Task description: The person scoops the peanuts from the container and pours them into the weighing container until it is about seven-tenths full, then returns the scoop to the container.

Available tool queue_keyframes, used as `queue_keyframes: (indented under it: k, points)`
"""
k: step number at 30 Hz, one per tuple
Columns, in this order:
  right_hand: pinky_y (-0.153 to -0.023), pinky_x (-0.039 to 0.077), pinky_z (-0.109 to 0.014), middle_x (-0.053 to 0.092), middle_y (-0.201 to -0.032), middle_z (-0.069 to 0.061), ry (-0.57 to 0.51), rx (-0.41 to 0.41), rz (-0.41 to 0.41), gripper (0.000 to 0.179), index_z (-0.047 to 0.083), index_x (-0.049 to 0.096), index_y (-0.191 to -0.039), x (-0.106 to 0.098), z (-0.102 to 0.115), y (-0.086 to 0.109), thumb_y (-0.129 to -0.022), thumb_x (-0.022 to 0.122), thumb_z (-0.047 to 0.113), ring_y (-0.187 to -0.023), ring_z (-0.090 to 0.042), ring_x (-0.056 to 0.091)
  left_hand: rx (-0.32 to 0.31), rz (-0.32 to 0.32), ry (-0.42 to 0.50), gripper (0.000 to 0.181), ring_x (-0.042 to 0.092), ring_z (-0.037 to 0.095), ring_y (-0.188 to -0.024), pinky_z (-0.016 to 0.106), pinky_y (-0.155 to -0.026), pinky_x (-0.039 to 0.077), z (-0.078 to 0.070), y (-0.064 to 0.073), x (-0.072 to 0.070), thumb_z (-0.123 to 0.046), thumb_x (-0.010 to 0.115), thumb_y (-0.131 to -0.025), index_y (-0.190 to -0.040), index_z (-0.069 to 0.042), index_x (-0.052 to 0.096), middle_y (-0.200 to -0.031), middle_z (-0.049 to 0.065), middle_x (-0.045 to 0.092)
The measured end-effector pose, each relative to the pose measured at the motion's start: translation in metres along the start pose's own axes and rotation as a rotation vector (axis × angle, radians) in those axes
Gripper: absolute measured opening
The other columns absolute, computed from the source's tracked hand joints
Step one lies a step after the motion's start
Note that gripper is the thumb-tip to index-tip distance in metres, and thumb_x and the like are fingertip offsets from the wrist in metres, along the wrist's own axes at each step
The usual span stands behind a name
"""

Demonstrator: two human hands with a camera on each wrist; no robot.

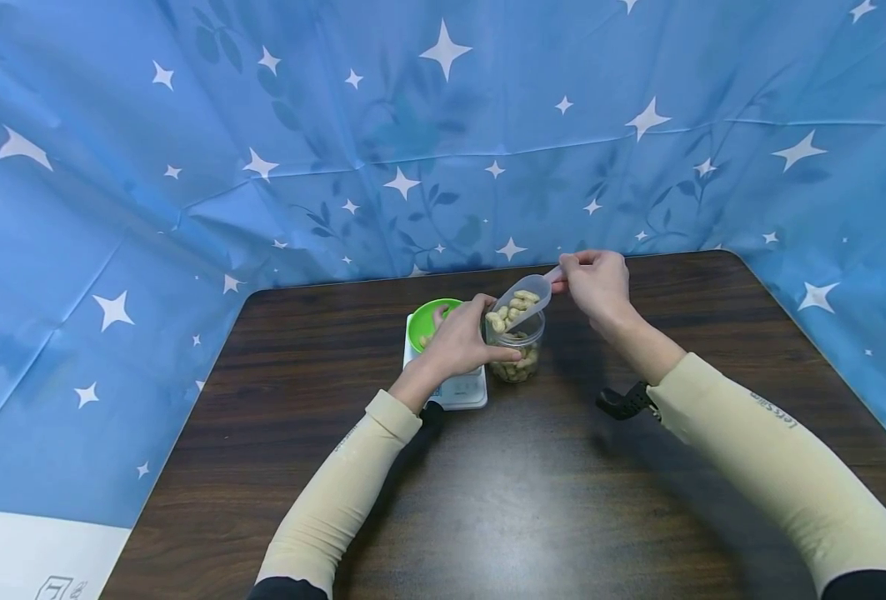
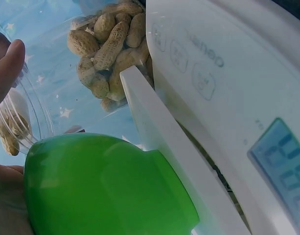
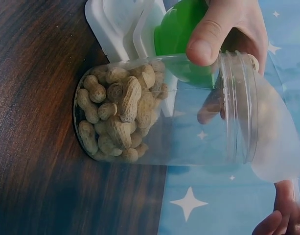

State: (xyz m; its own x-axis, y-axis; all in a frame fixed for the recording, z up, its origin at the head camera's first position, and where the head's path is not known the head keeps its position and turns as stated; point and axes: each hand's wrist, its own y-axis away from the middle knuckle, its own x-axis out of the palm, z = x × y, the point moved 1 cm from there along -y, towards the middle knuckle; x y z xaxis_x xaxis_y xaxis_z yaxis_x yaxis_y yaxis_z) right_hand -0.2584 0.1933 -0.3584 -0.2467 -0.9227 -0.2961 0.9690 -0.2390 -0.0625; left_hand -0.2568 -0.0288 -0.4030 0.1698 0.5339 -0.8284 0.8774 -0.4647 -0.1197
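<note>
Near the table's far edge, a clear plastic jar (image 3: 189, 142) stands with peanuts (image 3: 125, 107) filling its lower part. My left hand (image 1: 458, 337) grips the jar just below its threaded neck, thumb on the near side. With my right hand (image 1: 600, 283) I pinch the handle of a translucent scoop (image 1: 538, 288). Several peanuts (image 1: 518, 307) lie in the scoop, which slants down over the jar's mouth. Left of the jar, a green bowl (image 2: 105, 186) sits on a white kitchen scale (image 1: 463, 393), partly hidden by my left hand.
The dark wooden table (image 1: 533, 500) extends toward me and to both sides. A blue curtain (image 1: 443, 167) with white stars hangs right behind its far edge. The scale's display (image 2: 284, 166) faces my side. A black strap (image 1: 624, 404) hangs under my right wrist.
</note>
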Motion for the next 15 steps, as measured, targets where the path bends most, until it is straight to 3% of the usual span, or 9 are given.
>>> queue_keyframes:
  k: [6,15]
  points:
    - [-0.069,0.048,-0.025,0.074,-0.076,-0.001,-0.016,-0.005,0.001,0.036,-0.007,0.066,-0.121,-0.0003,-0.0011,0.0008,-0.108,0.055,0.025,-0.068,-0.007,0.071,-0.002,0.007,-0.003,0.086,0.058,0.019,-0.119,0.063,-0.114,0.016,-0.0008,-0.0001,-0.0009,-0.053,0.09,-0.075,-0.141,-0.013,0.052,-0.128,0.001,0.065]
    - [-0.059,0.046,-0.022,0.073,-0.073,0.002,-0.048,0.003,0.002,0.036,-0.008,0.067,-0.12,-0.0016,-0.0035,0.002,-0.108,0.054,0.023,-0.066,-0.004,0.07,0.007,0.007,-0.003,0.086,0.058,0.018,-0.118,0.062,-0.114,0.016,-0.001,-0.0003,-0.001,-0.053,0.09,-0.074,-0.14,-0.012,0.052,-0.128,0.001,0.065]
